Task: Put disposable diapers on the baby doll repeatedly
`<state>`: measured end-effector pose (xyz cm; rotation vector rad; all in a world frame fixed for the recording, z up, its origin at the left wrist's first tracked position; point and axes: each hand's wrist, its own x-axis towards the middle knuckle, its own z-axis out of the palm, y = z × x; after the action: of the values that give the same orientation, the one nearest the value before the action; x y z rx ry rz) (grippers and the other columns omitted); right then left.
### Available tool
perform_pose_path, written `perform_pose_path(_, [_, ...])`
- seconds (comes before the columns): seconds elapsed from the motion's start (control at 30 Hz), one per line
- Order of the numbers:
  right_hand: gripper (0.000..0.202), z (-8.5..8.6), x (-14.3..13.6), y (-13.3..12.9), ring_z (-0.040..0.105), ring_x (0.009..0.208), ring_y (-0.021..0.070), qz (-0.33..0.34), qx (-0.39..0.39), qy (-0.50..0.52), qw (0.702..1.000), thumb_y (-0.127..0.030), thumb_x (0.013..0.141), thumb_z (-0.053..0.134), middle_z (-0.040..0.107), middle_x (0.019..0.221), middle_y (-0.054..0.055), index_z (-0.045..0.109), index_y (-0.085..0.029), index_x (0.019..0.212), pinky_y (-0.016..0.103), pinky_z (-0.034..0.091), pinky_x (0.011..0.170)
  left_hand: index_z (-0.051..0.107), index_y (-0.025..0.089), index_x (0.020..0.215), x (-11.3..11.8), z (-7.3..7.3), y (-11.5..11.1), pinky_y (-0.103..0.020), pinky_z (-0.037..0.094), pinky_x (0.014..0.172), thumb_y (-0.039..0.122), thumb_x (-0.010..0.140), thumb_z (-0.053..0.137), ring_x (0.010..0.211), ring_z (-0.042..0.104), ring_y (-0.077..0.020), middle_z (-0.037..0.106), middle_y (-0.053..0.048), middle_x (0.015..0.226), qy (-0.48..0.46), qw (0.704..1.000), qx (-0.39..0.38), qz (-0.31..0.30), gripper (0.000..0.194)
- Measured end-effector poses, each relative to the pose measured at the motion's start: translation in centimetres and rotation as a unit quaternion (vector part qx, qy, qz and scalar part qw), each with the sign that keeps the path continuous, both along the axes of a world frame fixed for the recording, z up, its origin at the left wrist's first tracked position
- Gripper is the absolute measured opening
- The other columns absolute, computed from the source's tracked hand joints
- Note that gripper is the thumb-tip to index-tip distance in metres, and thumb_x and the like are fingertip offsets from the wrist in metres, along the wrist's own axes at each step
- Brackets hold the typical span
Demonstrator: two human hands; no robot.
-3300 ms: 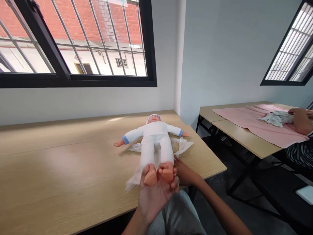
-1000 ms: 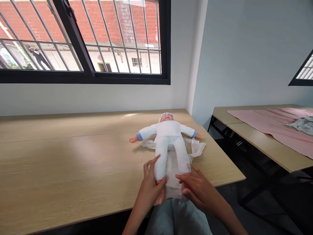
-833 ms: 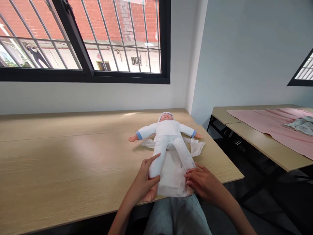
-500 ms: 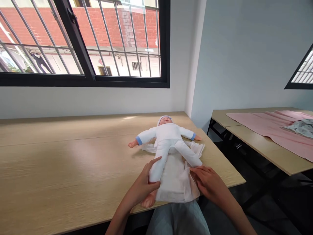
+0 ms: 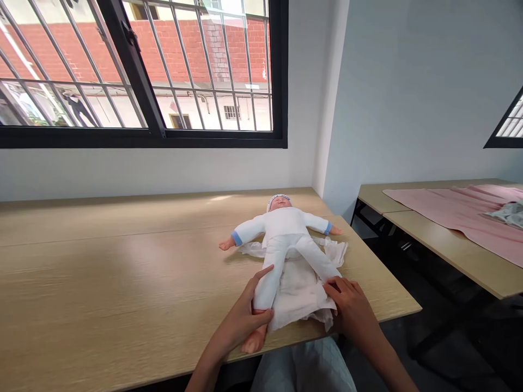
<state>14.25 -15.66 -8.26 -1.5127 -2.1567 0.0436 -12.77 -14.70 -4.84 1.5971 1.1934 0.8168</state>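
A baby doll [image 5: 283, 224] in white clothes with blue cuffs lies on its back on the table, legs apart, head toward the wall. Spread flat under its hips and between its legs is a white diaper [image 5: 296, 294], with ruffled ends showing at both sides of the waist. My left hand [image 5: 249, 313] is wrapped round the doll's lower leg on the left, thumb and fingers on either side just above the bare foot. My right hand [image 5: 347, 299] pinches the diaper's front edge on the right; it covers the doll's other foot.
The wooden table [image 5: 122, 283] ends close in front of my lap and slants away at the right. Across a dark gap stands another table with a pink cloth [image 5: 457, 209] and a grey bundled cloth [image 5: 509, 212]. A barred window [image 5: 204, 71] is ahead.
My right hand has shifted the diaper's front edge slightly up and away from the table's edge, and that edge now looks folded and crumpled. My left hand still holds the leg.
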Motion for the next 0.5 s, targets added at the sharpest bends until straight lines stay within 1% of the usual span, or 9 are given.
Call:
perform_pose_path(0.07, [0.042,0.3,0.5,0.5,0.06,0.094,0.0229,-0.001,-0.029,0.035,0.999,0.001,0.073,0.047,0.066,0.105,0.008,0.066,-0.021,0.103,0.035,0.042,0.083,0.036,0.027,0.144,0.1,0.0,0.0,-0.042,0.04,0.105,0.02,0.07,0.057,0.127,0.046,-0.0291,0.043,-0.009,0.14,0.066,0.995,0.073,0.018,0.077])
perform_pose_path(0.13, [0.041,1.0,0.9,1.1,0.06,0.092,0.0229,0.01,-0.058,0.073,0.996,-0.001,0.073,0.046,0.067,0.104,0.009,0.066,-0.02,0.104,0.034,0.042,0.082,0.041,0.026,0.14,0.3,0.2,0.2,-0.045,0.034,0.11,0.016,0.065,0.058,0.137,0.035,-0.0313,0.036,-0.01,0.146,0.154,0.977,0.142,0.037,0.077])
perform_pose_path(0.2, [0.036,2.0,1.2,2.0,0.06,0.09,0.0227,0.03,-0.081,0.121,0.989,-0.005,0.075,0.046,0.067,0.101,0.008,0.066,-0.02,0.101,0.033,0.043,0.08,0.044,0.023,0.137,0.8,0.5,0.7,-0.048,0.029,0.113,0.013,0.059,0.061,0.142,0.028,-0.0341,0.031,-0.012,0.151,0.237,0.953,0.182,0.046,0.08])
perform_pose_path(0.27, [0.033,3.2,1.3,3.0,0.061,0.087,0.0216,0.055,-0.096,0.168,0.98,-0.008,0.076,0.046,0.068,0.098,0.006,0.066,-0.02,0.098,0.032,0.044,0.077,0.046,0.02,0.132,1.6,0.7,1.4,-0.05,0.025,0.115,0.014,0.054,0.066,0.144,0.024,-0.0368,0.03,-0.016,0.153,0.286,0.936,0.199,0.039,0.081])
perform_pose_path(0.37, [0.026,4.8,0.8,4.9,0.06,0.085,0.0209,0.102,-0.085,0.211,0.968,-0.01,0.075,0.047,0.067,0.093,0.005,0.064,-0.02,0.091,0.031,0.044,0.077,0.052,0.019,0.122,2.9,0.7,2.4,-0.054,0.02,0.115,0.021,0.053,0.075,0.145,0.021,-0.0395,0.029,-0.02,0.154,0.297,0.932,0.205,0.024,0.072])
perform_pose_path(0.43, [0.017,5.6,0.2,6.5,0.059,0.083,0.0212,0.126,-0.063,0.239,0.961,-0.014,0.076,0.048,0.066,0.089,0.005,0.062,-0.019,0.085,0.032,0.044,0.076,0.057,0.02,0.113,3.5,0.5,3.0,-0.055,0.022,0.113,0.026,0.061,0.073,0.144,0.023,-0.0388,0.031,-0.019,0.153,0.274,0.936,0.219,0.037,0.055])
perform_pose_path(0.5, [0.013,6.2,-0.5,8.3,0.058,0.08,0.0207,0.142,-0.063,0.281,0.947,-0.02,0.08,0.047,0.064,0.085,0.005,0.06,-0.019,0.08,0.031,0.043,0.074,0.062,0.022,0.102,3.9,0.2,3.6,-0.054,0.026,0.111,0.027,0.071,0.067,0.141,0.03,-0.0358,0.039,-0.015,0.149,0.226,0.94,0.247,0.067,0.032])
